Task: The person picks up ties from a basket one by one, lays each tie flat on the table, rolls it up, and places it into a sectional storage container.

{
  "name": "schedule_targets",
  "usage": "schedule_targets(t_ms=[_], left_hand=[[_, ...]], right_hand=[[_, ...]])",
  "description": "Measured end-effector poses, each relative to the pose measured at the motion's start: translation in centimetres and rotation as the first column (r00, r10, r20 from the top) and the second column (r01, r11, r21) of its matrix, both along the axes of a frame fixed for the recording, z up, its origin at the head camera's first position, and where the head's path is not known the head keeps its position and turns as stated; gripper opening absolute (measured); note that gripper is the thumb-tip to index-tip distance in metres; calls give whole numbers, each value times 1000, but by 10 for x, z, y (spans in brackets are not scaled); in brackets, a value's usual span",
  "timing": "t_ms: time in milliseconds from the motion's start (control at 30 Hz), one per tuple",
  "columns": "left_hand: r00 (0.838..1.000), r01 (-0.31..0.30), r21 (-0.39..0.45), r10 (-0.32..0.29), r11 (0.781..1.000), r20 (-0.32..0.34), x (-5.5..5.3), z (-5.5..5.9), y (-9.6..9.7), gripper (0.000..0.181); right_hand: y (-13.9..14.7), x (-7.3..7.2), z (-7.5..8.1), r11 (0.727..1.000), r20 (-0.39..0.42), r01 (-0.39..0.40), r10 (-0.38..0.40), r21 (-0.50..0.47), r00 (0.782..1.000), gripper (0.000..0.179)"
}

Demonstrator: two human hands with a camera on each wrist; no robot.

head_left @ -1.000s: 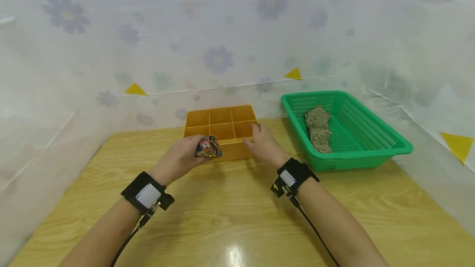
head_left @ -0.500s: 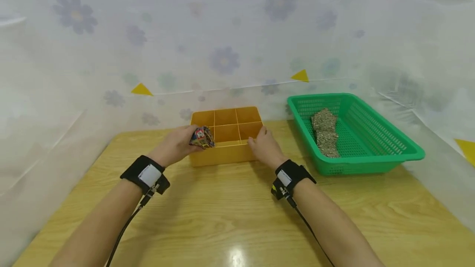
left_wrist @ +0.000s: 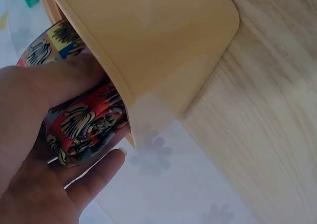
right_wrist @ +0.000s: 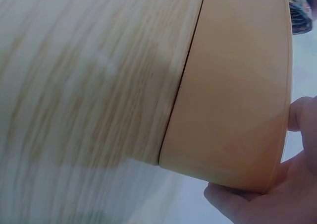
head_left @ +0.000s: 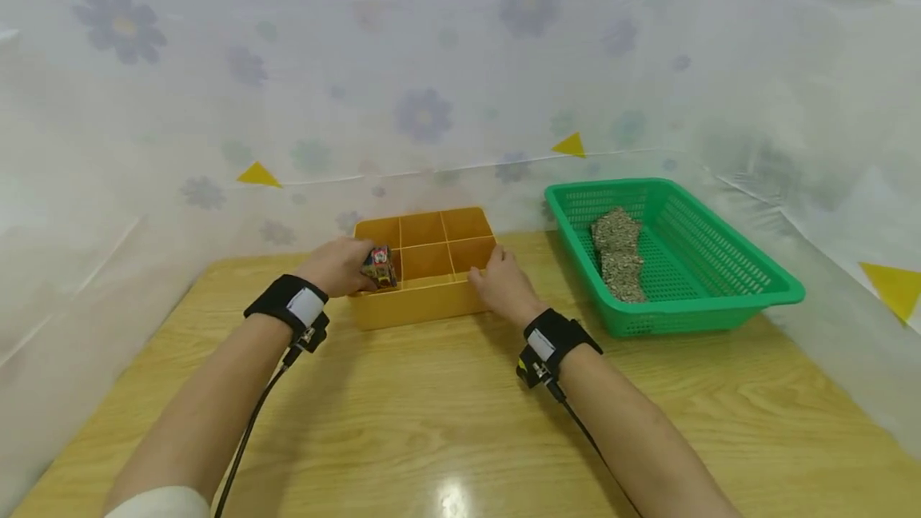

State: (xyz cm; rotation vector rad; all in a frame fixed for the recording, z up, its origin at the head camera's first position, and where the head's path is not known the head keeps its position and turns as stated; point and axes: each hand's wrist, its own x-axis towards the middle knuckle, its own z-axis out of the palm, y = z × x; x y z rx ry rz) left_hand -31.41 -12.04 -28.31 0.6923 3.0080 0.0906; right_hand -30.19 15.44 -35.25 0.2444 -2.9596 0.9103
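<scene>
A rolled bundle of colourful printed cloth (left_wrist: pixel 81 120) is held in my left hand (head_left: pixel 336 266), between thumb and fingers. In the head view the cloth sits at the front left compartment of an orange six-compartment box (head_left: pixel 413 304), partly below its rim. What kind of cloth item it is, I cannot tell. My right hand (head_left: pixel 504 286) grips the box's front right corner, thumb at the front rim and fingers round the right side. The right wrist view shows the box wall (right_wrist: pixel 228 85) between the thumb and fingers.
To the right of the box stands a green perforated basket (head_left: pixel 705 298) with brownish, rough-textured folded bundles (head_left: pixel 619 254) along its left side. Both containers rest on a wooden table (head_left: pixel 432 406). A flower-patterned white sheet (head_left: pixel 324 62) hangs behind.
My left hand has moved left and lowered the cloth bundle from above the box's front rim to the front left compartment. The right hand stays at the box's right corner.
</scene>
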Motion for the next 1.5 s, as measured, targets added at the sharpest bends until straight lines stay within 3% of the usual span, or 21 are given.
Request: schedule_targets(t_ms=[267, 367, 533, 700, 867, 1000, 1167, 1367, 1500], left_hand=[[1000, -18, -140, 16, 990, -14, -23, -19, 3, 50], [998, -22, -203, 34, 979, 55, -29, -27, 5, 54], [978, -57, -279, 110, 959, 177, -38, -34, 10, 57], [961, -56, -240, 118, 969, 251, -43, -33, 12, 65], [959, -1, -118, 35, 993, 281, -43, -31, 2, 58], [974, 24, 37, -32, 999, 222, -38, -26, -11, 62], [996, 32, 192, -48, 981, 74, -30, -12, -25, 71], [1000, 29, 261, -27, 965, -9, -18, -2, -35, 63], [999, 35, 273, -23, 961, -47, -8, -1, -32, 60]], right_hand=[[0, 0, 0, 1000, -5, 0, 0, 7, 1000, 77], [0, 1, -1, 1000, 12, 4, -4, 10, 1000, 76], [0, 0, -2, 1000, 5, 7, -7, 26, 1000, 75], [0, -1, -1, 1000, 2, 17, -17, 17, 1000, 76], [0, -1, 1, 1000, 29, -16, 15, 12, 999, 76], [1, 0, 2, 999, 47, -22, 20, 36, 999, 76], [1, 1, 4, 998, 35, -24, 22, 62, 999, 75], [1, 3, 6, 994, 38, -15, 11, 111, 999, 74], [3, 2, 9, 997, 111, -14, 5, 72, 994, 79]])
